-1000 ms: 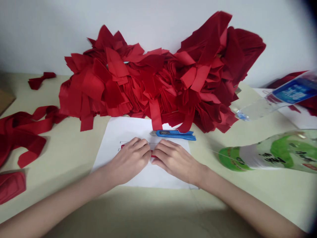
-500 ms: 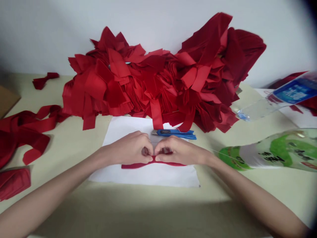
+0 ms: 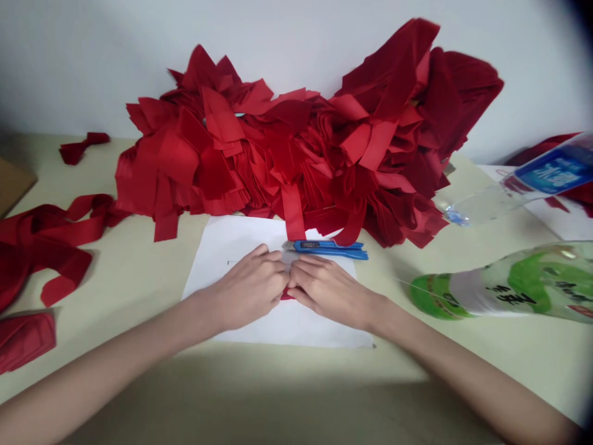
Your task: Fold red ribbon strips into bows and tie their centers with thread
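Note:
My left hand [image 3: 254,285] and my right hand [image 3: 330,289] are closed and meet knuckle to knuckle above a white sheet of paper [image 3: 241,232]. Between them shows a small bit of red ribbon [image 3: 286,293]; both hands grip it, and the rest is hidden under the fingers and palms. Just beyond my knuckles lies a blue utility knife [image 3: 331,249] with its blade end to the left. A short drawn line is visible on the paper left of my left hand.
A large heap of red ribbon strips [image 3: 278,154] leans against the wall. More red ribbon [image 3: 60,232] lies at the left. On the right, a green-labelled bottle [image 3: 504,281] and a clear blue-labelled bottle [image 3: 551,173] lie on their sides. A cardboard box [image 3: 13,185] stands far left.
Both hands have rolled over, from pinching the ribbon with thumbs showing to fists with their backs up. The ribbon's ends, seen before on the paper, are now covered by the hands.

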